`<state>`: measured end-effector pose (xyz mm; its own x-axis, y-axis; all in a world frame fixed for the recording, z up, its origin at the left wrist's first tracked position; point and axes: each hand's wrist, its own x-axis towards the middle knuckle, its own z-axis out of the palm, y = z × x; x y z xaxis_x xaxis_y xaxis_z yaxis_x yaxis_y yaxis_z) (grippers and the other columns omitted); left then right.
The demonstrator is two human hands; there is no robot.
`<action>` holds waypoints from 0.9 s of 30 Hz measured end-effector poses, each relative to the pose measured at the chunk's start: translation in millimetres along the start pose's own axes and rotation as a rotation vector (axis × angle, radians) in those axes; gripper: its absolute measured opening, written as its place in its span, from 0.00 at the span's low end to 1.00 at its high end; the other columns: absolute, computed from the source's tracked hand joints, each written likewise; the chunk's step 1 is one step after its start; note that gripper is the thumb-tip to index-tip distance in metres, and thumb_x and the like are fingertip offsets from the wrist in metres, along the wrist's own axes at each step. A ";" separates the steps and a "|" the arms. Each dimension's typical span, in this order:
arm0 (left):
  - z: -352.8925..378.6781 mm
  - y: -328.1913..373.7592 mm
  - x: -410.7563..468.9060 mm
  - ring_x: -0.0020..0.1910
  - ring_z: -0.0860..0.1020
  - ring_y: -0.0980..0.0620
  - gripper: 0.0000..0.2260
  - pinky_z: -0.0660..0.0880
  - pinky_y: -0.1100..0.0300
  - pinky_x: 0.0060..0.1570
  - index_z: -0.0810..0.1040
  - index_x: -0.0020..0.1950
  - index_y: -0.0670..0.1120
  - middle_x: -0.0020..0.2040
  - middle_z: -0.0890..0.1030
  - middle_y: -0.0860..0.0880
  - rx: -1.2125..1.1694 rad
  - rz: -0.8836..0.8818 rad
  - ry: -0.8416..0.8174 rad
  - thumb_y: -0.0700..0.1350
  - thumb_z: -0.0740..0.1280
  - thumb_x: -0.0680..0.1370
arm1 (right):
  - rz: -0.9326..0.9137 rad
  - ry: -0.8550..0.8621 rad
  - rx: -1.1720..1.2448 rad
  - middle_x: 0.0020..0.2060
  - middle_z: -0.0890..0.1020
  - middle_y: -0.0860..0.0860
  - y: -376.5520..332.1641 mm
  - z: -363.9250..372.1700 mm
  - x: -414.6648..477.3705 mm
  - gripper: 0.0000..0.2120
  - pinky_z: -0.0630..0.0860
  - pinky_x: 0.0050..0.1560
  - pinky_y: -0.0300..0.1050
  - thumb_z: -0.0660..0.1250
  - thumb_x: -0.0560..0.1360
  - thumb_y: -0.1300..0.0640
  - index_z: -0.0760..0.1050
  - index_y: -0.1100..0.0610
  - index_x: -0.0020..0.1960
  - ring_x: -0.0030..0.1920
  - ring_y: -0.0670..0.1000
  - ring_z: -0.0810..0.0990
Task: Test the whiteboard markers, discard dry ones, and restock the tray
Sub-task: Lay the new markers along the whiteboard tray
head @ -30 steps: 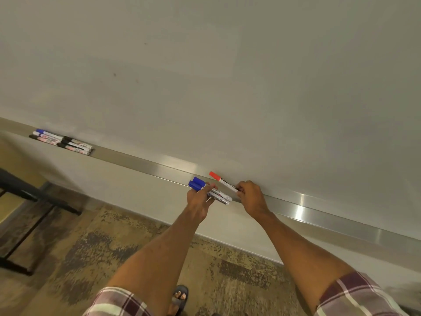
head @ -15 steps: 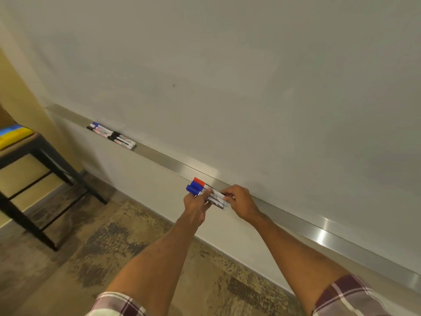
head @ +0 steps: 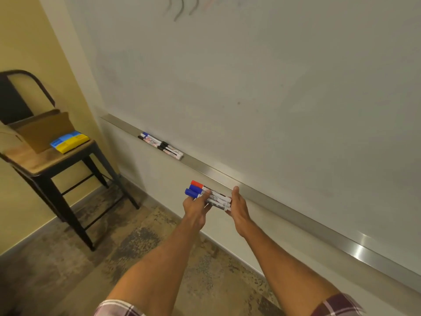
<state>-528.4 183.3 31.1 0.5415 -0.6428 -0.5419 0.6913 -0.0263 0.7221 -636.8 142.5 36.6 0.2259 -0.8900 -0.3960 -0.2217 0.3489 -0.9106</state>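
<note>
While the left hand [head: 196,207] grips a bundle [head: 214,197] of three markers, fingers curled over the barrels, the right hand [head: 237,207] stands at the bundle's butt ends with its fingers straight and its palm flat against them; it clasps nothing. The bundle is held level just in front of the tray [head: 296,216] and is not lying on it; its caps point left, one red cap [head: 197,184] uppermost and two blue caps [head: 192,190] beneath. Whether the right fingertips touch the tray's edge cannot be told.

The tray, a long metal ledge, runs slantwise along the foot of the board [head: 250,87]; further left on it lies a second cluster of markers [head: 160,145], black-capped and blue-capped, side by side and well apart from the hands. A few faint curved strokes [head: 182,8] show at the board's top edge.

To the left, against a yellow wall, stands a chair [head: 45,163] with a wooden seat and dark metal legs; on the seat sit a cardboard box [head: 43,130] and, just beside it, a blue-and-yellow pack [head: 69,141] — its print is too blurred to read. Plaid sleeves show at the lower edge.
</note>
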 end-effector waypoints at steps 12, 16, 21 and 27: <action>-61.8 69.6 43.4 0.46 0.83 0.43 0.15 0.81 0.57 0.35 0.75 0.60 0.33 0.53 0.82 0.36 -0.035 0.010 -0.007 0.34 0.71 0.75 | 0.052 -0.058 0.373 0.58 0.76 0.60 -17.6 112.9 9.2 0.22 0.78 0.51 0.46 0.51 0.81 0.43 0.66 0.57 0.66 0.50 0.54 0.80; -65.8 83.6 65.6 0.46 0.83 0.43 0.14 0.81 0.54 0.41 0.76 0.60 0.34 0.52 0.82 0.37 -0.041 -0.001 0.012 0.34 0.71 0.75 | -0.055 -0.021 0.247 0.56 0.78 0.58 -21.0 136.5 20.2 0.12 0.78 0.40 0.40 0.57 0.81 0.49 0.66 0.51 0.63 0.47 0.51 0.80; -57.0 95.9 97.4 0.45 0.83 0.43 0.14 0.81 0.54 0.42 0.76 0.59 0.34 0.51 0.82 0.37 -0.072 -0.011 0.012 0.35 0.71 0.75 | -0.142 0.014 0.259 0.55 0.77 0.56 -29.3 153.9 45.8 0.09 0.75 0.35 0.39 0.61 0.80 0.58 0.70 0.51 0.59 0.49 0.52 0.79; -29.4 108.5 139.8 0.43 0.83 0.43 0.12 0.82 0.54 0.40 0.76 0.58 0.34 0.50 0.82 0.37 -0.087 -0.040 -0.013 0.34 0.71 0.75 | -0.208 0.125 0.239 0.52 0.78 0.54 -39.9 159.8 98.1 0.08 0.79 0.37 0.36 0.63 0.79 0.62 0.74 0.56 0.56 0.48 0.52 0.81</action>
<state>-363.7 113.1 21.0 0.5066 -0.6526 -0.5634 0.7515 0.0140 0.6596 -454.2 88.2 15.1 0.1213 -0.9733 -0.1946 0.0488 0.2017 -0.9782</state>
